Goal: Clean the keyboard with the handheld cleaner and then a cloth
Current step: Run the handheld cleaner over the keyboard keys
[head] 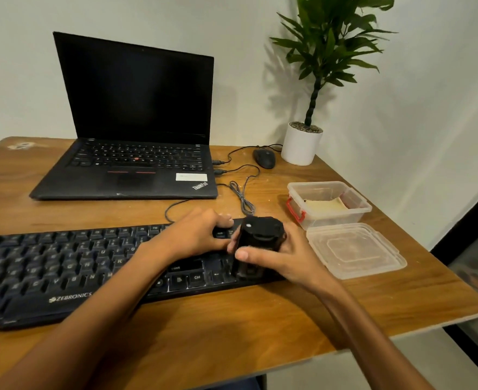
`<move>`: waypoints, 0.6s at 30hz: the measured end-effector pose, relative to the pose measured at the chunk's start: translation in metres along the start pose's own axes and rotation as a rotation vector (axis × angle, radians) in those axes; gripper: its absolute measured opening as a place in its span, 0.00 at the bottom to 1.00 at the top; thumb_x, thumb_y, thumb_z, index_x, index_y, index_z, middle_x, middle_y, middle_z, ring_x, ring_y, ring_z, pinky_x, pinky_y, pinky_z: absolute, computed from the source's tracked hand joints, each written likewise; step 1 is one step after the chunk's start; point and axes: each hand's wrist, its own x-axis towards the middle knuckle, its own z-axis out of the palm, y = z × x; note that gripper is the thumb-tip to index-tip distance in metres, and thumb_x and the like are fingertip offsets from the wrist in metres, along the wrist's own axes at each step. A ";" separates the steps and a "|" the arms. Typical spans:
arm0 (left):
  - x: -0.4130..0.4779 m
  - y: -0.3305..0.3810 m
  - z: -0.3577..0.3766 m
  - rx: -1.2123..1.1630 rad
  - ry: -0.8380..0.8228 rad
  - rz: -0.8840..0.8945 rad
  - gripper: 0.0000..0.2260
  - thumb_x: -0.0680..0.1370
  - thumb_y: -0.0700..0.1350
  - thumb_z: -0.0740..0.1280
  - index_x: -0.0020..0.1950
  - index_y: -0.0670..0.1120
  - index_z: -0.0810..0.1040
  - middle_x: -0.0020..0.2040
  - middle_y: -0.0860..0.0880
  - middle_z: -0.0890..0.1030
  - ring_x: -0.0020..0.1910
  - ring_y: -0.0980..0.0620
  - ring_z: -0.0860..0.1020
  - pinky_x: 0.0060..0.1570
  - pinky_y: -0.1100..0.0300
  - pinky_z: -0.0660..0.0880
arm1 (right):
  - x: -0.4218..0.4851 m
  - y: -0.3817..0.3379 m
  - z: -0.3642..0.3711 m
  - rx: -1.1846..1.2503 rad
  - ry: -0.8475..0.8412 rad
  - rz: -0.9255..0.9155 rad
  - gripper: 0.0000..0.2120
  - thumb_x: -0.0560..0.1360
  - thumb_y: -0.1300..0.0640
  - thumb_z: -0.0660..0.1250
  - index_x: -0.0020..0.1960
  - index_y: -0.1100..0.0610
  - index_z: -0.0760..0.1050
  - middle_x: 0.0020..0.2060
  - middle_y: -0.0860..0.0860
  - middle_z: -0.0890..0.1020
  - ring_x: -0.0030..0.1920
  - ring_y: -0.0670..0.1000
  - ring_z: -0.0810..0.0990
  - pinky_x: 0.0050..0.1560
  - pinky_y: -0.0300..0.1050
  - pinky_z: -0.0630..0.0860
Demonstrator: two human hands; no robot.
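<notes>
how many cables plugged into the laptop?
2. Both on the right edge of the laptop: the rear plug, and the front plug just nearer the camera. Ports on its left edge can't be seen.

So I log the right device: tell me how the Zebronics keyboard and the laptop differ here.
The Zebronics keyboard lies flat nearest the person; the laptop sits behind it, open, with a dark screen. The right hand holds the handheld cleaner on the keyboard's right end, and the left hand rests on its keys; no hand touches the laptop. Both are black and sit on the wooden table.
</notes>
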 end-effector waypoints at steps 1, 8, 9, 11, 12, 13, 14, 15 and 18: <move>0.000 -0.001 0.001 0.005 -0.005 0.006 0.19 0.74 0.52 0.68 0.63 0.47 0.76 0.66 0.48 0.73 0.64 0.52 0.72 0.57 0.63 0.67 | -0.003 -0.003 -0.001 -0.001 -0.039 0.012 0.11 0.66 0.60 0.73 0.48 0.61 0.80 0.44 0.60 0.83 0.46 0.59 0.82 0.51 0.53 0.77; -0.006 -0.005 -0.009 -0.140 0.000 0.014 0.06 0.75 0.47 0.67 0.47 0.58 0.80 0.41 0.65 0.80 0.42 0.68 0.76 0.43 0.70 0.71 | 0.021 -0.006 -0.002 -0.134 0.131 -0.033 0.13 0.65 0.48 0.74 0.47 0.53 0.81 0.44 0.56 0.84 0.47 0.55 0.82 0.52 0.59 0.77; -0.006 -0.007 -0.012 -0.143 0.006 0.006 0.11 0.75 0.44 0.67 0.40 0.61 0.77 0.33 0.68 0.77 0.37 0.70 0.75 0.38 0.72 0.68 | 0.024 -0.003 0.003 -0.149 0.122 -0.037 0.16 0.66 0.49 0.74 0.48 0.58 0.80 0.44 0.58 0.84 0.47 0.56 0.82 0.51 0.60 0.77; -0.005 -0.011 -0.011 -0.168 0.007 -0.014 0.18 0.75 0.39 0.67 0.32 0.61 0.72 0.26 0.70 0.73 0.33 0.74 0.73 0.34 0.74 0.67 | 0.023 0.001 0.010 -0.112 0.063 -0.033 0.16 0.67 0.55 0.73 0.49 0.64 0.79 0.44 0.63 0.82 0.45 0.59 0.82 0.50 0.59 0.76; -0.004 -0.012 -0.010 -0.177 0.008 -0.001 0.16 0.74 0.38 0.68 0.33 0.57 0.75 0.28 0.70 0.73 0.34 0.75 0.72 0.35 0.76 0.67 | 0.020 0.001 0.011 -0.083 0.015 -0.013 0.14 0.67 0.57 0.73 0.49 0.65 0.78 0.44 0.63 0.82 0.45 0.60 0.82 0.49 0.58 0.76; -0.003 -0.015 -0.007 -0.171 0.009 0.005 0.10 0.74 0.39 0.68 0.37 0.53 0.79 0.34 0.68 0.75 0.37 0.76 0.72 0.38 0.78 0.67 | 0.015 0.000 0.009 -0.044 -0.051 0.013 0.13 0.67 0.57 0.72 0.48 0.64 0.78 0.43 0.62 0.83 0.44 0.60 0.82 0.48 0.56 0.78; -0.004 -0.015 -0.007 -0.165 0.011 0.022 0.05 0.75 0.42 0.68 0.47 0.49 0.82 0.43 0.65 0.78 0.43 0.75 0.73 0.44 0.78 0.67 | 0.011 -0.001 0.006 0.007 -0.124 0.046 0.12 0.67 0.57 0.72 0.48 0.62 0.78 0.41 0.60 0.83 0.44 0.59 0.83 0.48 0.53 0.79; -0.004 -0.016 -0.007 -0.149 -0.005 0.026 0.10 0.74 0.46 0.68 0.55 0.47 0.81 0.53 0.60 0.79 0.52 0.71 0.73 0.52 0.74 0.67 | 0.007 -0.003 0.003 0.054 -0.179 0.072 0.12 0.67 0.57 0.71 0.47 0.61 0.78 0.41 0.59 0.83 0.43 0.57 0.83 0.48 0.51 0.80; -0.003 -0.019 -0.005 -0.145 -0.010 0.043 0.16 0.75 0.50 0.67 0.62 0.50 0.77 0.63 0.53 0.75 0.61 0.60 0.72 0.62 0.62 0.67 | 0.010 -0.003 -0.005 0.098 -0.019 0.032 0.08 0.67 0.56 0.71 0.46 0.55 0.80 0.41 0.56 0.84 0.46 0.56 0.83 0.49 0.51 0.79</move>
